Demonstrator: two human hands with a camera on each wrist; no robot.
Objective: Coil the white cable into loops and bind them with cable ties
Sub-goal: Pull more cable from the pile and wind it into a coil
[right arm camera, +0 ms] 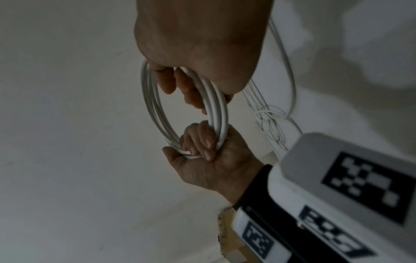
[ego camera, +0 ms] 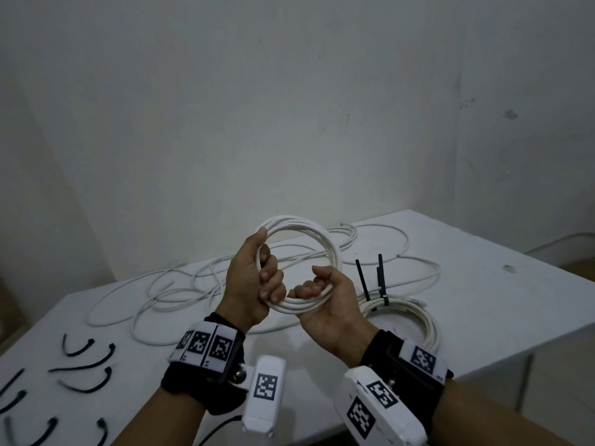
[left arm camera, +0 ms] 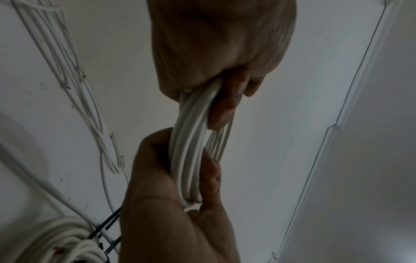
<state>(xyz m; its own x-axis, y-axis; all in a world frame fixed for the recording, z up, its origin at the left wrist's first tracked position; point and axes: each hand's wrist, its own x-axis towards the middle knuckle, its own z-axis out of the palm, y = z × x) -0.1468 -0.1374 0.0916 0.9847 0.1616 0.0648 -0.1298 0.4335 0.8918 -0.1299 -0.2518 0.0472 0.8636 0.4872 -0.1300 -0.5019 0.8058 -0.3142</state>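
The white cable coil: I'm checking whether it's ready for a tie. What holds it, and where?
Both hands grip the white cable coil: the left hand its left side, the right hand its lower right arc.

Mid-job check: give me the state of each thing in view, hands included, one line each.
coil in hand: several white loops, held above the table, no tie on it.
left hand: grips the coil's left side.
right hand: grips the coil's lower right.
loose cable: uncoiled, sprawled on the table.
finished coil: lying flat, bound with black ties, tails sticking up.
spare cable ties: black, unused, scattered at the table's left.
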